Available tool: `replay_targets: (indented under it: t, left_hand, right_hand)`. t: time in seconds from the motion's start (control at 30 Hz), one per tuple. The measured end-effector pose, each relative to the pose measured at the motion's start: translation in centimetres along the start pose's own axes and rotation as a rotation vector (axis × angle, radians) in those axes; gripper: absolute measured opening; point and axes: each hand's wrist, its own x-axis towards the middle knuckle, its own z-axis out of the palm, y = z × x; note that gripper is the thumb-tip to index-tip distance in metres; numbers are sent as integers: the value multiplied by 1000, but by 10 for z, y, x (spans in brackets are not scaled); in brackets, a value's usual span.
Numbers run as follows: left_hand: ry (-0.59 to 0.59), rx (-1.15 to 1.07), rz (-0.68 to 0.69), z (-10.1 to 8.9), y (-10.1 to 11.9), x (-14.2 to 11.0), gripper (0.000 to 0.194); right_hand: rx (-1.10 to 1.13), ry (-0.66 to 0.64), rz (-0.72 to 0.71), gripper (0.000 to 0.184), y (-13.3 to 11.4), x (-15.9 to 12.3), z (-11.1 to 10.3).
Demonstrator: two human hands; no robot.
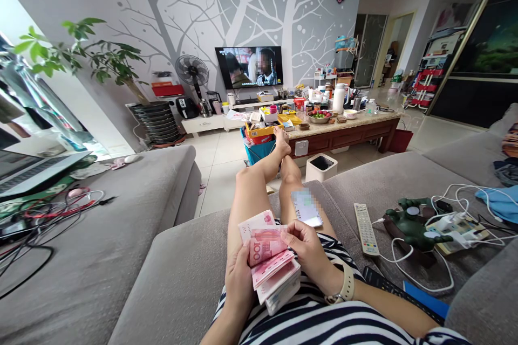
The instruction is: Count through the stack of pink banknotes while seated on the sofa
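I sit on a grey sofa (182,275) with my legs stretched toward a coffee table (348,129). My left hand (238,280) is closed around a thick stack of pink banknotes (269,264) resting on my lap. My right hand (309,250) pinches the top note of the stack with thumb and fingers; a pale watch band is on its wrist. A phone (306,208) lies face up on my right thigh, just beyond the right hand.
A remote control (366,228), a green figurine (413,223) and white cables with chargers (449,223) lie on the sofa to my right. A white bin (321,166) stands by the cluttered table. A laptop (36,172) and cords sit at left. A television (249,67) plays ahead.
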Motion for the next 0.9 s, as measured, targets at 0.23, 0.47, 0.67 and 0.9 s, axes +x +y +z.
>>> replay_targets:
  t: [0.23, 0.47, 0.67, 0.9]
  left_hand:
    - [-29, -3, 4, 2, 8, -6, 17]
    - [-61, -23, 29, -1, -1, -2, 18]
    - [-81, -42, 34, -3, -6, 0, 22]
    - [-71, -28, 25, -3, -6, 1, 27]
  right_hand:
    - [2, 10, -4, 24, 1, 1, 0]
    - [3, 6, -3, 23, 0, 1, 1]
    - [6, 9, -6, 22, 0, 1, 1]
    - [-6, 11, 3, 24, 1, 1, 1]
